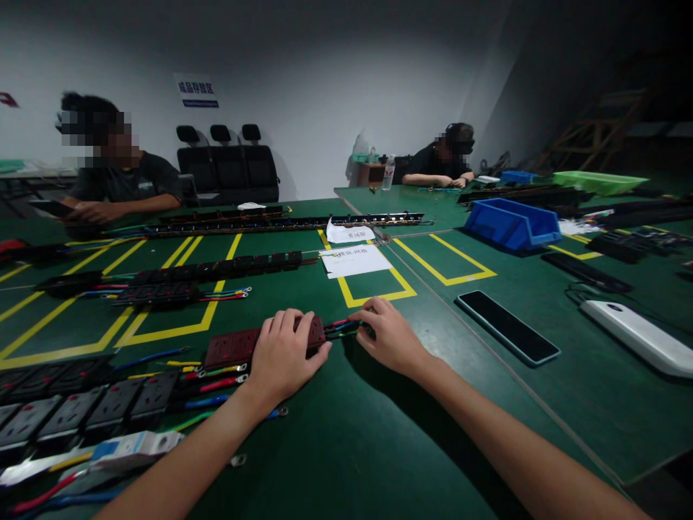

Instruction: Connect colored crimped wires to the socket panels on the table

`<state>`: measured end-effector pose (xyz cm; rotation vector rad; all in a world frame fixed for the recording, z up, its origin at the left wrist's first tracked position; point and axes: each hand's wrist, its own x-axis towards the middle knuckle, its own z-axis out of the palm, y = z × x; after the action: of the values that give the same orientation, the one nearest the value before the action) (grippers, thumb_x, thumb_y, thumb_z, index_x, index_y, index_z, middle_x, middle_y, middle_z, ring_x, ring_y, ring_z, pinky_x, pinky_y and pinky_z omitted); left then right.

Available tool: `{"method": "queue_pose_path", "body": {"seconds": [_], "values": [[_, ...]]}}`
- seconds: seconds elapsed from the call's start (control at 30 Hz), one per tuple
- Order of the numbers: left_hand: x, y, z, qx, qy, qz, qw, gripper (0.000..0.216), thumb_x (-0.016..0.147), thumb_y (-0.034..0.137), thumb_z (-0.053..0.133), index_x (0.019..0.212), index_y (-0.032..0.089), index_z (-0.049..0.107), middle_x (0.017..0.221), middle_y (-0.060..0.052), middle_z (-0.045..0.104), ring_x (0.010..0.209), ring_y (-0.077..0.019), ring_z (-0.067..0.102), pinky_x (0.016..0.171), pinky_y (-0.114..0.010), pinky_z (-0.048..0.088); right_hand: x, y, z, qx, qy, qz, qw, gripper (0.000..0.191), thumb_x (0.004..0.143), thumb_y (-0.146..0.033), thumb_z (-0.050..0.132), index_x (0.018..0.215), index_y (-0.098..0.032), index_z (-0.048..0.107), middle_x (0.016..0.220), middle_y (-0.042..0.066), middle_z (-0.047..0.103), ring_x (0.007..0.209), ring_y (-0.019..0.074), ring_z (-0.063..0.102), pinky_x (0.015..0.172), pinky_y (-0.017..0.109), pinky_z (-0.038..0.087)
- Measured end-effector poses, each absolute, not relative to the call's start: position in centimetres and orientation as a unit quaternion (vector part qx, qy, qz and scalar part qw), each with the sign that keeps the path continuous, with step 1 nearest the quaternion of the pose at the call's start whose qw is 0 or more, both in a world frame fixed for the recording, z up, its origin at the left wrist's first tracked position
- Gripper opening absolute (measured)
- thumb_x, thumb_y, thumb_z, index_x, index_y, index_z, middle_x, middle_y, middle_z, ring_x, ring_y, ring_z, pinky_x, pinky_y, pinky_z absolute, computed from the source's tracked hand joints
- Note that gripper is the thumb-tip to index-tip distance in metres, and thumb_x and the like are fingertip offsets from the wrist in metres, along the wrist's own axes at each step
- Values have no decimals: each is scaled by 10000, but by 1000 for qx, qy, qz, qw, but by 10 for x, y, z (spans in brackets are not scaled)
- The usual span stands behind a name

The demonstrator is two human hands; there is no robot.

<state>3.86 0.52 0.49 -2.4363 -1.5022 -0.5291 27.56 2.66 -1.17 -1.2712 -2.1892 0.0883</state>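
Note:
A dark red socket strip (232, 349) lies on the green table in front of me. My left hand (284, 354) is wrapped over its right part, thumb toward the near edge. Red, blue and green wires (341, 328) come out of its right end. My right hand (387, 334) pinches these wires near their tips, which the fingers hide. To the left, black socket modules (111, 408) lie in rows, with coloured wires ending in ring terminals (241, 378). Behind the red strip sits a short black socket strip (157, 292) with similar wires.
A phone (509, 326), a white power bank (639, 336) and a blue bin (512, 224) are on the right. Labelled paper sheets (357, 261) lie ahead among yellow tape marks. Long black strips (292, 224) stretch across the table. Two people (127, 177) sit at the far side.

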Motion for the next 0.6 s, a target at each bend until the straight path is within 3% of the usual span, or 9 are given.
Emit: {"method": "queue_pose_path", "body": {"seconds": [0.2,0.37,0.6], "values": [[39,5,6,-832,-512,-181,113,540,924,521,536,1281,124,612,1141,-158,610,1046,-324,552,867,-473,460,274,24,-4,-505,-810,20,298,259,876,-162,569,1093,-212,700,1040,90,634,967,222,586,856,349,487],[38,5,6,-833,-513,-181,106,548,932,530,520,1287,121,608,1138,-160,608,1046,-322,550,875,-475,461,274,22,4,-550,-783,-1,291,184,893,-192,554,994,-215,706,987,73,719,946,224,616,854,340,463],[38,5,6,-833,-512,-183,108,554,928,534,528,1285,118,608,1143,-163,605,1051,-327,547,875,-478,454,273,21,8,-596,-772,26,218,209,887,-208,581,1032,-215,731,910,68,750,891,224,644,755,317,446]]}}
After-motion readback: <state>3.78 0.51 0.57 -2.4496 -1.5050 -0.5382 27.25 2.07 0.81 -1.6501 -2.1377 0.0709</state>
